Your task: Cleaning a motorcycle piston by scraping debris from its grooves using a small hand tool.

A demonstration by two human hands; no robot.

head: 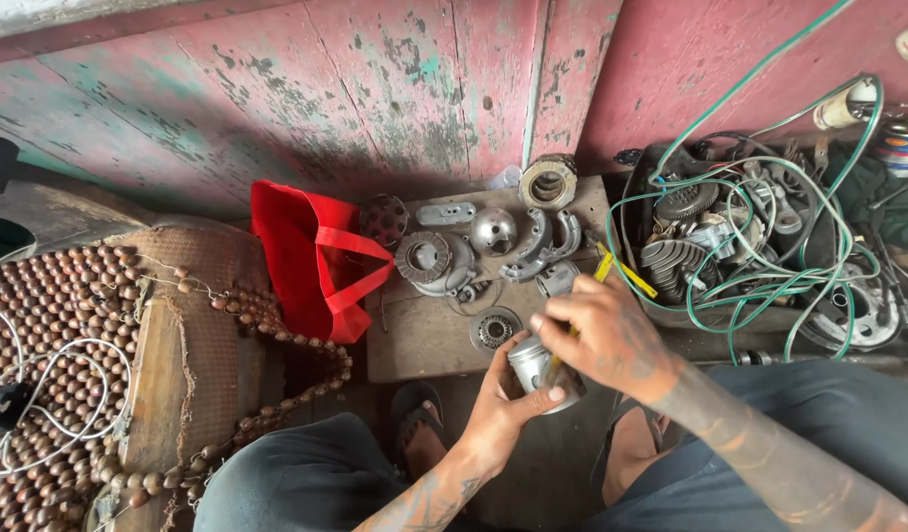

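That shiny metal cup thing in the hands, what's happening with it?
A seated person's left hand holds a small silver metal cylinder. The right hand pokes a yellow-handled tool into its top. Just beyond, grey metal engine parts lie on a wooden board, beside a red cloth bag.

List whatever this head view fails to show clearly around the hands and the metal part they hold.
- Metal cylinder: its lower side is covered by the left hand.
- Yellow-handled tool: its working tip is hidden behind the right hand and the cylinder.
- Tub of parts: much of its contents lie under tangled green wire.
- Can: cut off by the right edge.
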